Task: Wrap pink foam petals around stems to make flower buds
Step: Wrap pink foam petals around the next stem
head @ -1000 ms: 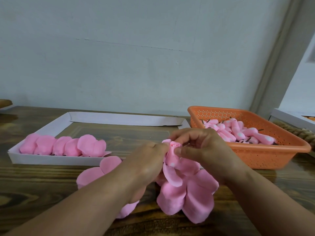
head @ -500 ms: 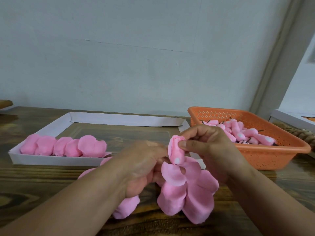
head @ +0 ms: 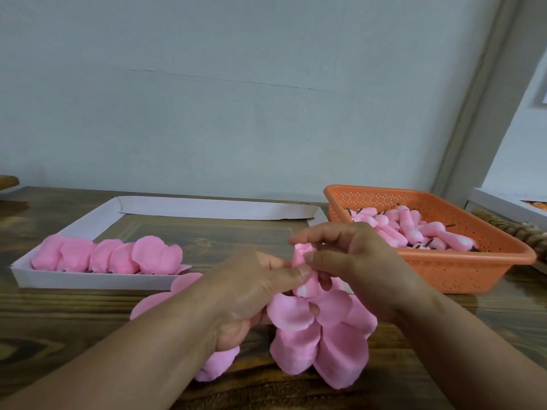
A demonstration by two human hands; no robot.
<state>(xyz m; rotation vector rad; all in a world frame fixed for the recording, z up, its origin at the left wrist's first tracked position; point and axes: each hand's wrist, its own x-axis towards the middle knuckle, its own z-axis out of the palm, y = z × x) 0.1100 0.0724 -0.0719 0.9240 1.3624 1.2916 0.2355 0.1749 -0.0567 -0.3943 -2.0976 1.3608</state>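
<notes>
Both hands meet over the front middle of the desk (head: 59,315): the left hand (head: 248,294) and the right hand (head: 355,261) each pinch the rolled pink bud (head: 305,270) between thumb and fingers. Loose pink petals (head: 319,344) hang below it. More petals lie in the white tray (head: 88,281) at the left, and finished buds fill the orange basket (head: 461,270) at the right.

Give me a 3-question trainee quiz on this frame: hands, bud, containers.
1. True or false: the finished buds lie in the white tray.
2. Which hand pinches the bud being wrapped? A left only; B right only; C both.
3. Fill in: the loose petals lie in the white ____.

Key
1. False: they lie in the orange basket.
2. C: left hand and right hand.
3. tray
</notes>
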